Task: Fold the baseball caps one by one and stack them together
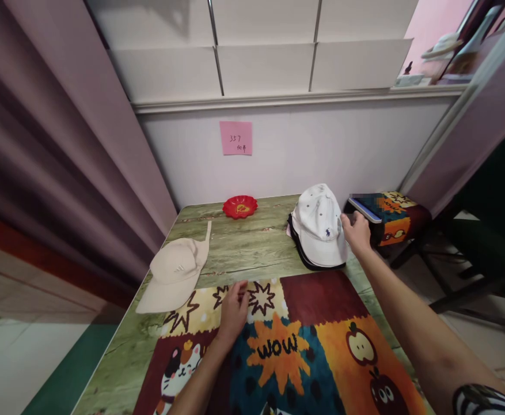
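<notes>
A white cap [319,216] with a small dark blue logo tops a stack at the table's right side; a black cap's brim [310,263] shows beneath it. My right hand [356,231] is at the white cap's right edge, its fingers curled and closed against it; the fingertips are partly hidden. Resting over the upper part of the patterned mat [302,297], my left hand [235,302] is empty, its fingers loosely apart. To its left lies a beige cap [177,268], brim toward me and strap pointing away.
A red scalloped dish [240,207] stands near the wall. Behind my right hand, a phone-like device [364,208] sits by a patterned box-like thing [394,222]. A pink note [236,138] is stuck on the wall. A dark chair [485,230] stands at the right, a curtain [83,115] at the left.
</notes>
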Demonstrator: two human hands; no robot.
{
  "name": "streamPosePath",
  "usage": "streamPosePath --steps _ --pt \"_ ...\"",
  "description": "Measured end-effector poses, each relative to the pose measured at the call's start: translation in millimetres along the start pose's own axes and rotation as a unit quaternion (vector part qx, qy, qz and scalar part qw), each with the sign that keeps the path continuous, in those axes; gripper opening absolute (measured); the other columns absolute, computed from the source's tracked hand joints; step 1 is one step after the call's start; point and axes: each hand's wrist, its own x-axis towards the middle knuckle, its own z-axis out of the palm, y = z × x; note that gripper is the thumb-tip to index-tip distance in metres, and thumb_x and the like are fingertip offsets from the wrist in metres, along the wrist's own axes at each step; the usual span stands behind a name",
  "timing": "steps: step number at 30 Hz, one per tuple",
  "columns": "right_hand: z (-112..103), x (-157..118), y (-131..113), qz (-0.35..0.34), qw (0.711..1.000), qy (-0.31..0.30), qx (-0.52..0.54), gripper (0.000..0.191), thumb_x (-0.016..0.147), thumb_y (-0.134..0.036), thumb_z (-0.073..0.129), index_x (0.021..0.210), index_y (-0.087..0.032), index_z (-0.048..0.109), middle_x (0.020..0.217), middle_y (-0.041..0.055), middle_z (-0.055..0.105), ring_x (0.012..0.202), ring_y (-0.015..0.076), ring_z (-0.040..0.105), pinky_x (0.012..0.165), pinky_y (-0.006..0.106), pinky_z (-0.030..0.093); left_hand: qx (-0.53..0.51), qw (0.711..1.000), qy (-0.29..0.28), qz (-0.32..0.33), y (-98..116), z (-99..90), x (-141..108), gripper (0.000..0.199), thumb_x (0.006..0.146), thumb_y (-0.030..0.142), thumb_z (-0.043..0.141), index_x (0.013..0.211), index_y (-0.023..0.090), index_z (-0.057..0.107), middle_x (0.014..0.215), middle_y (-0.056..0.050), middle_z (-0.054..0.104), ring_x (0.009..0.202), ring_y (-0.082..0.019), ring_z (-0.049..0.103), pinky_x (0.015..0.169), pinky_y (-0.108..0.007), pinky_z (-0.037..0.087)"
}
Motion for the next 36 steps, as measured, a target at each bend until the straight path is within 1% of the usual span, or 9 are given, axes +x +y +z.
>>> streamPosePath --steps 2,3,6,8,12,19,29,33,36 --pt "4.6 -11.3 -15.3 0.0 0.999 0.04 0.015 0.089 0.088 -0.069 0.04 0.152 -0.006 0.036 0.149 0.028 0.046 0.136 0.0381 0.046 0.109 0.051 0.038 0.004 1.0 0.0 0.009 2.2 0.9 -0.9 0.025 0.087 0.031 0.055 0.106 0.021 0.066 0.102 -0.01 0.071 0.088 -0.024 0.069 0.082 -0.04 0.057" --pt "8.0 -18.9 -23.9 -0.003 0.999 0.044 0.02 0.097 0.085 -0.073 0.043 0.155 -0.006 0.03 0.153 0.0281 0.041 0.14 0.0383 0.042 0.111 0.051 0.035 0.006 1.0 -0.001 0.01 3.9 1.4 -1.0 0.023 0.086 0.03 0.055 0.105 0.022 0.067 0.102 -0.009 0.07 0.088 -0.024 0.069 0.082 -0.04 0.057" --pt "21.0 -41.3 -47.0 0.0 1.0 0.02 -0.014 0.12 0.073 -0.08 0.057 0.157 -0.005 0.017 0.157 0.0306 0.033 0.145 0.0417 0.032 0.114 0.057 0.027 0.009 1.0 -0.008 0.012 8.1 1.9 -1.6 0.021 0.086 0.027 0.056 0.102 0.026 0.068 0.099 -0.008 0.069 0.088 -0.025 0.067 0.084 -0.041 0.055" --pt "28.7 -50.5 -55.8 0.021 0.999 0.005 -0.031 0.129 0.067 -0.077 0.065 0.159 -0.005 0.01 0.156 0.0318 0.034 0.144 0.0434 0.034 0.114 0.059 0.026 0.008 1.0 -0.014 0.011 9.5 1.1 -2.4 0.02 0.085 0.026 0.055 0.101 0.027 0.068 0.098 -0.008 0.069 0.09 -0.025 0.067 0.087 -0.042 0.054" --pt "35.5 -53.1 -58.9 0.067 0.997 -0.025 -0.041 0.14 0.062 -0.069 0.076 0.159 -0.007 -0.002 0.148 0.0324 0.045 0.133 0.0441 0.049 0.106 0.054 0.038 0.009 1.0 -0.017 0.01 11.3 -1.0 -4.1 0.021 0.085 0.024 0.054 0.1 0.026 0.069 0.099 -0.008 0.069 0.09 -0.026 0.067 0.087 -0.043 0.053" --pt "40.9 -54.4 -55.2 0.078 0.995 -0.027 -0.06 0.141 0.06 -0.065 0.08 0.16 -0.01 -0.002 0.148 0.0317 0.046 0.135 0.0442 0.047 0.107 0.057 0.037 0.018 0.999 -0.017 0.032 15.8 -1.8 -5.4 0.017 0.086 0.022 0.053 0.092 0.023 0.069 0.098 -0.008 0.07 0.097 -0.025 0.066 0.09 -0.041 0.051" --pt "46.5 -61.1 -49.0 0.071 0.994 -0.019 -0.075 0.14 0.06 -0.065 0.08 0.16 -0.008 0.0 0.147 0.0336 0.046 0.136 0.0451 0.046 0.105 0.061 0.036 0.007 0.999 -0.021 0.035 17.4 -1.1 -6.8 0.015 0.087 0.02 0.053 0.085 0.024 0.067 0.092 -0.006 0.068 0.09 -0.022 0.065 0.084 -0.036 0.051" --pt "45.8 -62.9 -44.4 0.064 0.996 -0.01 -0.063 0.142 0.058 -0.064 0.082 0.159 -0.005 0.003 0.146 0.037 0.044 0.134 0.0486 0.046 0.104 0.063 0.035 -0.02 0.999 -0.021 0.023 14.1 6.0 -13.3 0.014 0.087 0.021 0.055 0.093 0.022 0.068 0.095 -0.006 0.066 0.085 -0.02 0.064 0.082 -0.035 0.052" --pt "47.6 -64.4 -40.6 0.051 0.998 0.002 -0.045 0.143 0.057 -0.062 0.084 0.16 -0.004 0.004 0.146 0.0407 0.043 0.134 0.0516 0.045 0.102 0.064 0.035 -0.046 0.999 0.011 -0.003 11.2 9.0 -17.9 0.021 0.085 0.024 0.061 0.105 0.022 0.066 0.097 -0.007 0.065 0.08 -0.018 0.064 0.081 -0.034 0.054"
